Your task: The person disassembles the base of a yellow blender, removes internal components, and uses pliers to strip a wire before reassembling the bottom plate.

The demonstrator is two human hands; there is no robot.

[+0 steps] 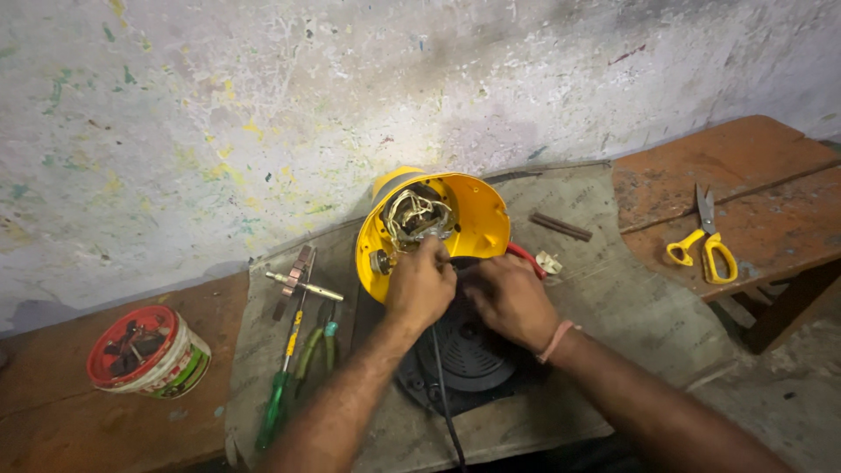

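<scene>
head view: my left hand has fingers pinched together on the wiring inside the round yellow plastic motor housing | my right hand has fingers curled, grip unclear, over the black ribbed base | housing on grey mat, mid-bench, green-handled screwdriver left
</scene>
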